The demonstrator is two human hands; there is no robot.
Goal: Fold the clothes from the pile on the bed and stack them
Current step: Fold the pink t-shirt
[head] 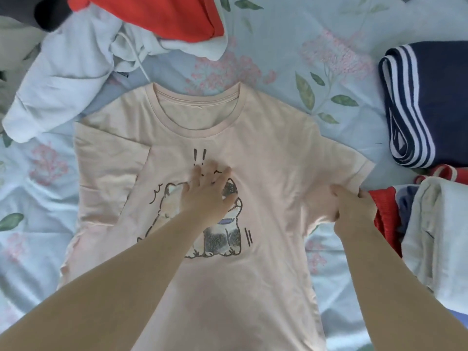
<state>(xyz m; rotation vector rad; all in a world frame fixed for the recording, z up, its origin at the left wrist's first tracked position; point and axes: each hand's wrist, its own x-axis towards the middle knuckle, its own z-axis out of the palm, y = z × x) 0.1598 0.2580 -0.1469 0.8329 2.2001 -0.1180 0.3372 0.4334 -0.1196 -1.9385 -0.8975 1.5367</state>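
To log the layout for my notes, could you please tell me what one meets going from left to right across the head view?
White sweatshirt → left hand → right hand → folded navy striped garment. The pink T-shirt spans under both hands, so it is left out.

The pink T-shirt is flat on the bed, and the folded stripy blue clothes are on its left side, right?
No. The head view shows the pink T-shirt lying flat on the bed, but the folded navy garment with white stripes lies to its right, not its left.
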